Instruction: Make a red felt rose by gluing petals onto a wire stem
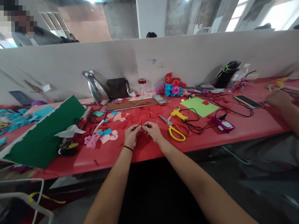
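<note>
At the left of the frame, a tilted green board rests on your red-covered table, with a pale partition running behind. At centre, your left hand and right hand pinch a small red piece between them. Rightward lie yellow-handled scissors, a glue gun and a phone, under bright windows at upper right.

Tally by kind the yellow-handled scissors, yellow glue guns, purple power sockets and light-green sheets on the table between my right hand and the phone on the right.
Yellow-handled scissors: 1
Yellow glue gun: 1
Purple power socket: 1
Light-green sheet: 1
Total: 4
</note>
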`<state>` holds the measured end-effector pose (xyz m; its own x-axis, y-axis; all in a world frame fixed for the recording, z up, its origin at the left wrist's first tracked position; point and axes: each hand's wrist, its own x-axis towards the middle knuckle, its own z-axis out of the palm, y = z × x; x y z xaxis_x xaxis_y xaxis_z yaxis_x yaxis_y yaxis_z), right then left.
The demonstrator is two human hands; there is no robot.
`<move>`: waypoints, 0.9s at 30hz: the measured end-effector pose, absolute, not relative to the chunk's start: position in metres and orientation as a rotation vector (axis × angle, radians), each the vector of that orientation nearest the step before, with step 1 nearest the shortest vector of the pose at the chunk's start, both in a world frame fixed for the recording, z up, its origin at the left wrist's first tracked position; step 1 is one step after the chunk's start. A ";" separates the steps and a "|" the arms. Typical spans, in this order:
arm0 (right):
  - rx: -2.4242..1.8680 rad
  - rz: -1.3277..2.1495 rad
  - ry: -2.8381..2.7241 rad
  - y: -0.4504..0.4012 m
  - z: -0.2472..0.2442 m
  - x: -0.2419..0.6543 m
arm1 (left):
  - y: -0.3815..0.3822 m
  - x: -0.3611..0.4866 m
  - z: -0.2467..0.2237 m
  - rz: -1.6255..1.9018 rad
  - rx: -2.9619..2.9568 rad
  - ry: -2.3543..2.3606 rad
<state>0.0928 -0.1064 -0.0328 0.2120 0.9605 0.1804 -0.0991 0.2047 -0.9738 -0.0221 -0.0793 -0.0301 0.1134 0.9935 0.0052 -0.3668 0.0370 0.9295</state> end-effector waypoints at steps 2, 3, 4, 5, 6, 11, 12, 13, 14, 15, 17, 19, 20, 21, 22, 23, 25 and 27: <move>-1.068 0.977 -1.059 -0.107 -0.033 0.093 | -0.080 -0.022 -0.030 1.276 0.961 0.861; -1.069 0.978 -1.057 -0.106 -0.033 0.093 | -0.080 -0.022 -0.030 1.279 0.957 0.863; -1.070 0.981 -1.054 -0.106 -0.034 0.093 | -0.080 -0.021 -0.030 1.282 0.954 0.865; -1.072 0.984 -1.049 -0.106 -0.034 0.093 | -0.079 -0.021 -0.030 1.285 0.951 0.866; -1.075 0.988 -1.043 -0.105 -0.035 0.093 | -0.079 -0.021 -0.030 1.287 0.949 0.868; -1.086 1.007 -1.017 -0.103 -0.037 0.093 | -0.079 -0.022 -0.030 1.293 0.942 0.876; -1.084 1.010 -1.014 -0.103 -0.037 0.093 | -0.079 -0.022 -0.030 1.292 0.943 0.878; -1.081 1.011 -1.012 -0.104 -0.037 0.093 | -0.079 -0.022 -0.030 1.292 0.944 0.880; -1.076 1.013 -1.011 -0.104 -0.036 0.093 | -0.079 -0.022 -0.030 1.290 0.947 0.882; -1.071 1.014 -1.009 -0.105 -0.035 0.092 | -0.079 -0.022 -0.030 1.290 0.949 0.884; -1.061 1.016 -1.003 -0.105 -0.034 0.092 | -0.079 -0.022 -0.031 1.292 0.953 0.889; -1.056 1.017 -0.995 -0.105 -0.034 0.092 | -0.079 -0.022 -0.031 1.295 0.958 0.894; -1.054 1.018 -0.991 -0.105 -0.034 0.092 | -0.079 -0.022 -0.031 1.294 0.962 0.897; -1.052 1.018 -0.989 -0.105 -0.034 0.092 | -0.078 -0.022 -0.031 1.294 0.965 0.899; -1.050 1.018 -0.987 -0.104 -0.034 0.092 | -0.078 -0.022 -0.031 1.292 0.968 0.901; -1.048 1.018 -0.985 -0.104 -0.034 0.092 | -0.078 -0.022 -0.031 1.290 0.972 0.903; -1.045 1.018 -0.982 -0.103 -0.035 0.092 | -0.079 -0.022 -0.031 1.287 0.978 0.907; -1.046 1.018 -0.980 -0.103 -0.035 0.092 | -0.079 -0.022 -0.031 1.286 0.986 0.911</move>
